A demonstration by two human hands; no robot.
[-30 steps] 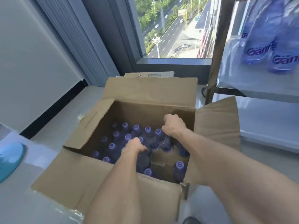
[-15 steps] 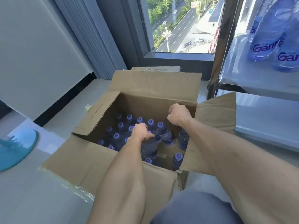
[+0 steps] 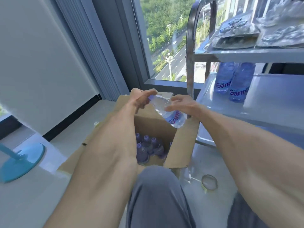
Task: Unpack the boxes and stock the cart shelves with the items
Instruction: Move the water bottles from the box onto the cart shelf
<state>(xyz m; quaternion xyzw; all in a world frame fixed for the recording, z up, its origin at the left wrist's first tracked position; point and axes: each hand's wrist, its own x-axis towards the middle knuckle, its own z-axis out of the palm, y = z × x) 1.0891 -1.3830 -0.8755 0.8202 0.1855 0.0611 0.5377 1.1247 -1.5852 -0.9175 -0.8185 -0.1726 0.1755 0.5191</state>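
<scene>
Bottle [image 3: 167,111], lifted from box [image 3: 148,119] since a second ago: left hand [image 3: 139,100] pinched its cap, right hand [image 3: 181,102] gripped its body; next for right shelf [image 3: 271,109].

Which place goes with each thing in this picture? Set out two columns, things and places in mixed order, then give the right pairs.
Things:
1. single water bottle
2. purple-capped bottles
3. two standing bottles
4. flat packets

Places:
A. top cart shelf
B. in the cardboard box
C. between the left hand and right hand
D. middle cart shelf

Pairs: 1-C, 2-B, 3-D, 4-A
</scene>
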